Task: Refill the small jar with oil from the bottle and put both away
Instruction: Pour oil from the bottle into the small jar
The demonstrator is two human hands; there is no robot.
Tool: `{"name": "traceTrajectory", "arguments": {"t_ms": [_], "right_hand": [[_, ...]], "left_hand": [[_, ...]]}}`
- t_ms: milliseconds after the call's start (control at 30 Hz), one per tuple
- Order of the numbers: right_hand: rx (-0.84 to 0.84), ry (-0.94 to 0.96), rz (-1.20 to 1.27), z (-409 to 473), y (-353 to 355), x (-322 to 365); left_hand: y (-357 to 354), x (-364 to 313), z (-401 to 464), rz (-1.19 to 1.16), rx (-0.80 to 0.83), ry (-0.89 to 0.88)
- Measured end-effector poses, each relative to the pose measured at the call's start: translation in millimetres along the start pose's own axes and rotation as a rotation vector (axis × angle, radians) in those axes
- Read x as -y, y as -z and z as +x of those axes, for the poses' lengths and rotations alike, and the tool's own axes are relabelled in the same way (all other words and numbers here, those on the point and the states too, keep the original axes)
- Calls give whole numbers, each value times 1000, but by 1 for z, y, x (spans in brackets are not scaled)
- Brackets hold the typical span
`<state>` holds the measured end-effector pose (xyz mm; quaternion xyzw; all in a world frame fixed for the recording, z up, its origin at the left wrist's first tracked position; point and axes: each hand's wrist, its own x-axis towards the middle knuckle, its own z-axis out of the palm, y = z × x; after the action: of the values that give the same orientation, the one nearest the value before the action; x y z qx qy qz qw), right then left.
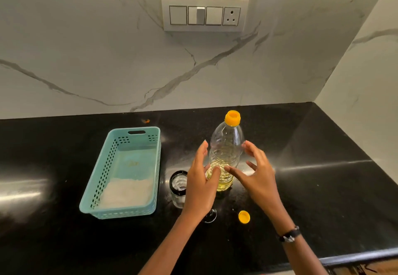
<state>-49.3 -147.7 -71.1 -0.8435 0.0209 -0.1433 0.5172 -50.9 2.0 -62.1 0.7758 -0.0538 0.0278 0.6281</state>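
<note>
A clear plastic oil bottle (pixel 226 145) stands upright on the black counter, holding a little yellow oil at the bottom; its orange neck is uncapped. My left hand (pixel 201 188) holds its lower part, thumb across the front and fingers up the left side. My right hand (pixel 256 177) is spread at the bottle's right side, fingertips at or just off the plastic. The small glass jar (pixel 178 188) with a dark rim stands open just left of my left hand. The orange bottle cap (pixel 244 216) lies on the counter in front.
A teal plastic basket (pixel 103 177) with something white in its bottom stands to the left of the jar. A dark round lid (pixel 210 216) shows partly under my left wrist. The marble wall with a switch panel (pixel 204 14) is behind; the counter's front edge (pixel 355 257) is at lower right.
</note>
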Motion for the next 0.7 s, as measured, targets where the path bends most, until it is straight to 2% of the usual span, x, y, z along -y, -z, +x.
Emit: {"name": "traceTrajectory", "arguments": {"t_ms": [333, 700], "right_hand": [[345, -25, 200, 44, 2, -12], [147, -39, 193, 41, -27, -17]], "left_hand": [[-4, 4, 26, 7, 58, -3], [-6, 3, 42, 35, 82, -26]]}}
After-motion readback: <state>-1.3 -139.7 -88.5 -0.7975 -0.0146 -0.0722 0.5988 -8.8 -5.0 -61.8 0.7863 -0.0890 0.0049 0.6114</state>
